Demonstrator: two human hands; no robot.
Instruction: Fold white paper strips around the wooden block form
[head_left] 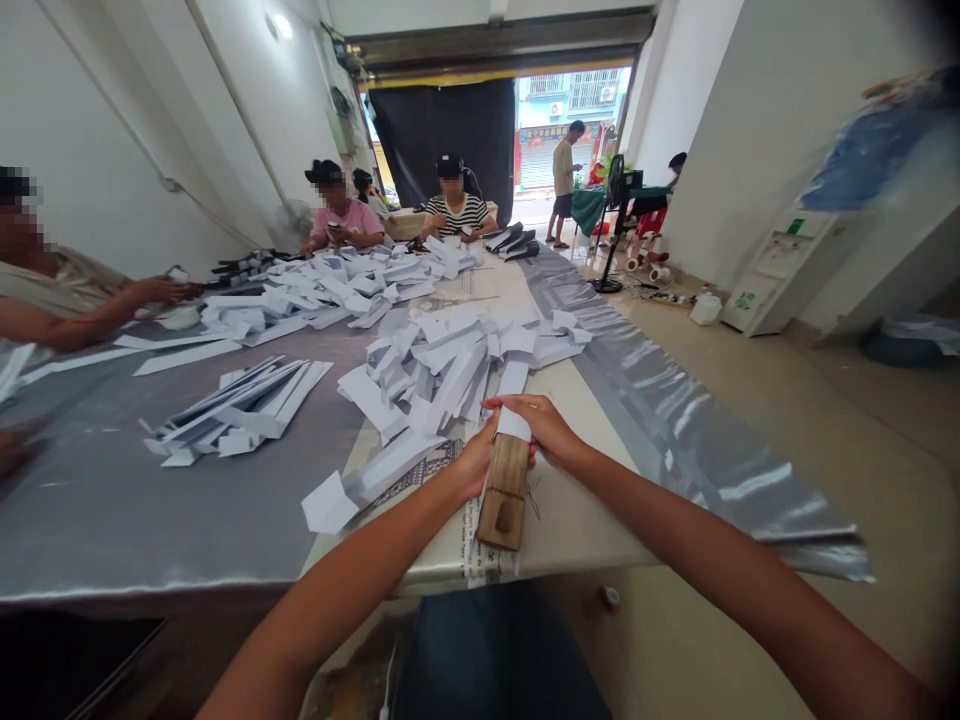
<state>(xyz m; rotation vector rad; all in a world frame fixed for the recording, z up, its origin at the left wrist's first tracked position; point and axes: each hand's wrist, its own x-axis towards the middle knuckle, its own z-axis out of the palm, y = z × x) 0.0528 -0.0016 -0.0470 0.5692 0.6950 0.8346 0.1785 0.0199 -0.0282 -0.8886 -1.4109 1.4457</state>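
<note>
A narrow wooden block (504, 492) lies on the table (585, 520) right in front of me. A white paper strip (513, 400) runs over its far end. My left hand (474, 462) grips the block's left side and presses the strip there. My right hand (537, 424) curls over the strip at the block's far end, fingers closed on the paper. Just beyond my hands sits a heap of folded white paper pieces (450, 362).
Grey shiny cloth (112, 500) covers the table's left part and hangs off the right side (675, 410). More paper stacks (236, 410) and piles (337, 285) lie further along. Several people sit around the table; a sleeve and arm (71, 310) reach in at left.
</note>
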